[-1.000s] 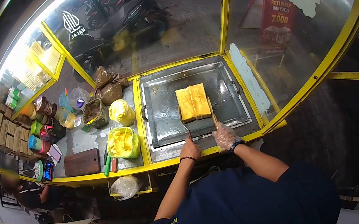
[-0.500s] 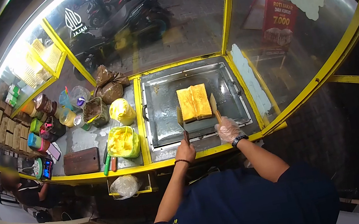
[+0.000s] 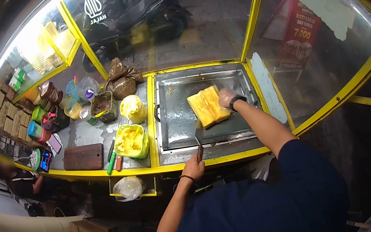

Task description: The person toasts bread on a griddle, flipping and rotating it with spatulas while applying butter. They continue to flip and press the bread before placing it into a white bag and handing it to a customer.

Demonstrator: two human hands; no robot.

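Observation:
Two joined slabs of toasted bread [image 3: 208, 107], golden on top, lie turned at a slant on the metal griddle [image 3: 176, 135]. My left hand [image 3: 193, 168] grips the dark handle of a metal spatula [image 3: 198, 137], whose blade reaches the bread's lower left edge. Over the bread's right side is my right hand [image 3: 228, 98], in a clear plastic glove and slightly blurred. Its fingers are closed round the wooden-handled spatula seen in the earlier frame; that tool is mostly hidden now.
Left of the griddle stand an open tub of yellow spread [image 3: 131, 143], a second yellow tub [image 3: 133, 109], a wooden board [image 3: 83, 157] and a green-handled knife [image 3: 112, 162]. Yellow-framed glass [image 3: 249, 10] encloses the counter. A person [image 3: 23, 182] sits at far left.
The bread has turned to a slant. My right hand has moved up and over its right side; my left hand and spatula have shifted slightly down, and the view has shifted a little.

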